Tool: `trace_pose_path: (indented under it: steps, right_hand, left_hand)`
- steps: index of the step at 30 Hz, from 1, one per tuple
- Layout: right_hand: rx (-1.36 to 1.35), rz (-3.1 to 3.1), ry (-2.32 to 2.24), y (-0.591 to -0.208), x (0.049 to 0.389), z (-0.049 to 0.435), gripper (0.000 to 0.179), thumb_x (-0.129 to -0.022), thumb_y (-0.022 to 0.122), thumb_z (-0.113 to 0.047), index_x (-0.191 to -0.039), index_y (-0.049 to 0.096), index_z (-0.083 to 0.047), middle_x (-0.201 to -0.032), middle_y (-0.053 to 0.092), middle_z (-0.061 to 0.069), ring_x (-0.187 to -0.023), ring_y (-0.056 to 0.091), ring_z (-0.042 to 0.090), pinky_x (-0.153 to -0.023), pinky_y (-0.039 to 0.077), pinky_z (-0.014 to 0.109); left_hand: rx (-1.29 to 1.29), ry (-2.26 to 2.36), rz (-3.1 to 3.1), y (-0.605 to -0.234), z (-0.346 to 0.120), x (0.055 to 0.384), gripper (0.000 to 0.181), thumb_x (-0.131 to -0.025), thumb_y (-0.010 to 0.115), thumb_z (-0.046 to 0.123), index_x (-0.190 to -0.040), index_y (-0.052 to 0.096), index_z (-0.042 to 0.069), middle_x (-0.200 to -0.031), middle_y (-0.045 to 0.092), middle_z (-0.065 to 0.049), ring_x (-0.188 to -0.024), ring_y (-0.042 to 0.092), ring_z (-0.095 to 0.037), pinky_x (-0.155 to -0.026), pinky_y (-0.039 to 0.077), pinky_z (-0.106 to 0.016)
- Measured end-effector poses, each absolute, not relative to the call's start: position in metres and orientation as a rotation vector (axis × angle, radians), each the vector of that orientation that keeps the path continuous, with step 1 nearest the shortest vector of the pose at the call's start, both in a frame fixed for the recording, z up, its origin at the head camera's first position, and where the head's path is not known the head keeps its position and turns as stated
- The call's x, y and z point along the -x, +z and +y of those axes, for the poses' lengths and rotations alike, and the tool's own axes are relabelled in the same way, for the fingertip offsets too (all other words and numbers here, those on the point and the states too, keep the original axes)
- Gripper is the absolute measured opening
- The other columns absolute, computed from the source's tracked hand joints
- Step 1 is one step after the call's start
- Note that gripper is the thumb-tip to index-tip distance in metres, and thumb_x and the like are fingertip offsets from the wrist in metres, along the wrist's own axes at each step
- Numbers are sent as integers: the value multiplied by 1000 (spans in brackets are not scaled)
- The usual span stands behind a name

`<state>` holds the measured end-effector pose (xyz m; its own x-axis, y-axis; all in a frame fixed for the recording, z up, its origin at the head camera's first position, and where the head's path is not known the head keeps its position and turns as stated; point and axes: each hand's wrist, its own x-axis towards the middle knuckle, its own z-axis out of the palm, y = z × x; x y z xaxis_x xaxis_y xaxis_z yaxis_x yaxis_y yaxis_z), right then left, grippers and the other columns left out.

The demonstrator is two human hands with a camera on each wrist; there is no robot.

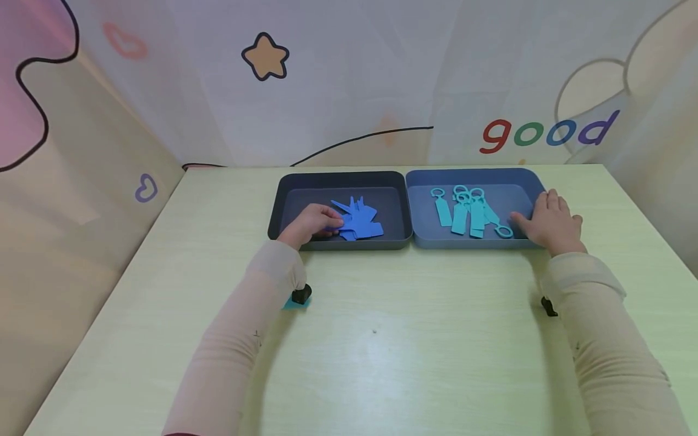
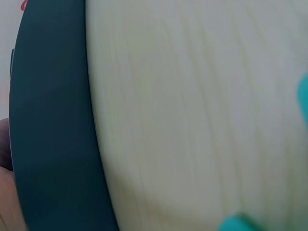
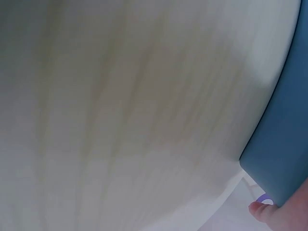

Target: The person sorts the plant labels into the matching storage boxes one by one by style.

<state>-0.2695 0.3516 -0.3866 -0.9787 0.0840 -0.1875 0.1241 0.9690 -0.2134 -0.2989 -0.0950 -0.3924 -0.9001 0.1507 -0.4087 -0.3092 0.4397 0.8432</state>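
Observation:
My left hand point(image 1: 312, 224) reaches over the near left rim of a dark grey tray point(image 1: 283, 188). Thumb and fingertips pinch the edge of a flat blue piece at the left of a pile of flat blue pieces point(image 1: 360, 221), some with pointed tips. My right hand point(image 1: 553, 224) rests on the right rim of a blue-grey tray point(image 1: 523, 200), fingers stretched out and thumb over the inside. Within that tray lie several turquoise tags point(image 1: 460, 218) with ring ends. In the left wrist view the dark tray's wall point(image 2: 53, 115) hides most of the hand.
Both trays stand side by side at the back of the pale wooden table point(image 1: 414, 339). A small turquoise piece point(image 1: 294, 304) shows on the table under the left wrist. Behind the table hangs a printed cloth point(image 1: 349, 91).

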Motion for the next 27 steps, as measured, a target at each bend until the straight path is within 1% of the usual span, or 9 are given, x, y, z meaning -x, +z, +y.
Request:
trace_pose_path:
  steps: [4, 8, 11, 12, 15, 18, 21, 23, 27]
  right_hand:
    - [-155, 2938, -339, -386, 269, 352, 98, -100, 35, -56, -146, -4, 21, -152, -6, 43, -143, 1, 58, -109, 8, 77]
    - [-153, 2935, -342, -385, 269, 351, 98, -100, 36, -56, -146, -4, 21, -152, -5, 43, -143, 1, 58, -109, 7, 78]
    - [-154, 2933, -347, -385, 269, 350, 98, -100, 36, -55, -146, -4, 21, -152, -5, 43, -143, 1, 58, -109, 7, 78]
    - [-154, 2932, -348, -385, 269, 350, 97, -100, 36, -55, -146, -4, 21, -152, -5, 44, -143, 1, 58, -109, 7, 78]
    - [-156, 2931, -353, -385, 268, 350, 97, -100, 37, -54, -146, -4, 21, -152, -5, 44, -143, 1, 58, -109, 7, 78]
    - [-158, 2933, -358, -384, 268, 349, 96, -100, 37, -53, -146, -4, 21, -152, -5, 44, -142, 1, 58, -109, 7, 78]
    - [-160, 2936, -361, -384, 268, 349, 96, -100, 39, -52, -146, -4, 21, -152, -5, 44, -142, 1, 58, -109, 8, 78]
    - [-161, 2937, -364, -383, 267, 348, 96, -100, 39, -51, -146, -4, 21, -152, -4, 44, -142, 2, 58, -109, 8, 78]
    - [-155, 2940, -365, -383, 267, 348, 96, -100, 38, -52, -146, -3, 21, -152, -4, 44, -142, 2, 58, -108, 8, 78]
  left_hand:
    - [67, 1352, 2417, -392, -94, 297, 18, -94, 66, 12, -106, 65, -1, -95, 60, -3, -75, 55, -10, -65, 46, -18]
    - [-21, 1095, 2639, -389, -91, 295, 21, -93, 68, 20, -103, 68, 1, -106, 66, -9, -88, 56, -17, -76, 47, -26]
    - [-52, 904, 2751, -387, -89, 296, 23, -93, 67, 26, -103, 70, 5, -110, 68, -8, -97, 57, -21, -84, 48, -32]
    - [-74, 852, 2791, -388, -89, 297, 23, -93, 67, 29, -100, 71, 7, -106, 69, -7, -94, 58, -21, -80, 49, -33]
    - [-93, 703, 2828, -385, -89, 297, 25, -94, 63, 33, -104, 70, 11, -106, 69, -5, -93, 59, -21, -78, 50, -34]
    - [-163, 573, 2855, -380, -89, 293, 30, -96, 60, 35, -115, 68, 12, -114, 69, -5, -100, 63, -23, -82, 53, -37]
    - [-291, 470, 2869, -372, -92, 285, 43, -99, 57, 35, -135, 57, 11, -138, 60, -9, -123, 58, -28, -101, 50, -43]
    - [-392, 428, 2882, -367, -96, 279, 53, -100, 55, 35, -145, 46, 9, -150, 48, -12, -137, 48, -29, -110, 43, -46]
    - [-576, 334, 2905, -363, -106, 270, 64, -101, 52, 36, -154, 31, 5, -162, 27, -16, -149, 30, -32, -119, 30, -49]
